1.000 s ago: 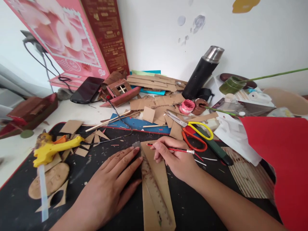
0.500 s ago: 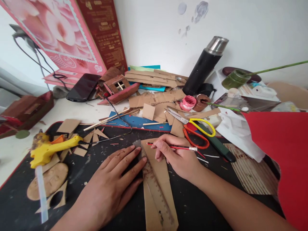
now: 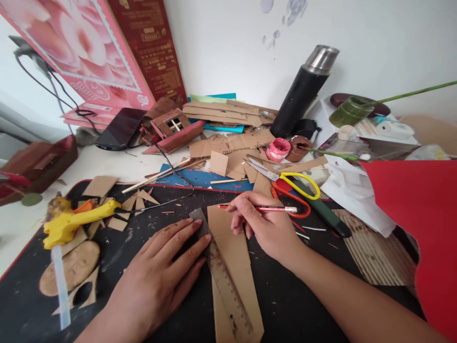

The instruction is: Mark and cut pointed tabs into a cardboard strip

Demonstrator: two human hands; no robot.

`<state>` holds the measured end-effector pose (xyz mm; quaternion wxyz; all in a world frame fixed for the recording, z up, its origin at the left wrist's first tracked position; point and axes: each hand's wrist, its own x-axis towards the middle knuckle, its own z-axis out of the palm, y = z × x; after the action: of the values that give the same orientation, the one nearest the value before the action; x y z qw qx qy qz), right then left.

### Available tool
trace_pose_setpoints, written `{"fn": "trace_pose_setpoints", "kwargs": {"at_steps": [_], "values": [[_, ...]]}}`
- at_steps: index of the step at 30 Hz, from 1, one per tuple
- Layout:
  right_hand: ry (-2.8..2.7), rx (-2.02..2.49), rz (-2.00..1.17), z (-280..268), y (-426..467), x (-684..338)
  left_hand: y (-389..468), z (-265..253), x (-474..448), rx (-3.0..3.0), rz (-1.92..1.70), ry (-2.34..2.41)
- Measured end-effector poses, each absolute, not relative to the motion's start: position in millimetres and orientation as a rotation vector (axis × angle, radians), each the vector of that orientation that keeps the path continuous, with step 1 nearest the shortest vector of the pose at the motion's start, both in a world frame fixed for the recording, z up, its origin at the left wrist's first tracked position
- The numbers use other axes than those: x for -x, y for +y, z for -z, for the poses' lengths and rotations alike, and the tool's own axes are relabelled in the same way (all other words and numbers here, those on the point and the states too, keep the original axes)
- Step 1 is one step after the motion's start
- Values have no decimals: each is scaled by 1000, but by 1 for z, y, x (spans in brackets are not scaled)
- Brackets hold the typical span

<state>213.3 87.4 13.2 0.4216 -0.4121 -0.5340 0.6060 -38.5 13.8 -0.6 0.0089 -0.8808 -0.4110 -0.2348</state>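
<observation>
My left hand [image 3: 159,271] lies with fingers stretched out, its fingertips pressing the upper end of a smudged clear ruler [image 3: 225,274]. The ruler slants across a long strip of brown cardboard [image 3: 237,255] on the black mat. Its top end juts past the strip's left edge. In my right hand [image 3: 273,233] a red and black pencil [image 3: 276,208] is gripped between thumb and fingers, nearly level, tip pointing left over the top of the strip. Scissors [image 3: 282,180] with yellow and orange handles lie just beyond the right hand.
A yellow glue gun [image 3: 76,219] rests at left beside cardboard scraps [image 3: 101,186]. Behind are a small painted model boat [image 3: 174,131], a phone [image 3: 121,128], paint jars [image 3: 278,149] and a black thermos [image 3: 300,95]. Red card [image 3: 428,228] stands at right.
The ruler's top end has shifted left on the cardboard together with my left hand's fingers. My right hand still holds the pencil, slightly higher. The whole view has moved a little.
</observation>
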Motion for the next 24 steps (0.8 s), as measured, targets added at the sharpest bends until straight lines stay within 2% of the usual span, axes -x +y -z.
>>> {"fn": "trace_pose_setpoints", "kwargs": {"at_steps": [24], "values": [[-1141,1080,-1549,-15,93,-215,13,1,38,2730,722,-1276]]}}
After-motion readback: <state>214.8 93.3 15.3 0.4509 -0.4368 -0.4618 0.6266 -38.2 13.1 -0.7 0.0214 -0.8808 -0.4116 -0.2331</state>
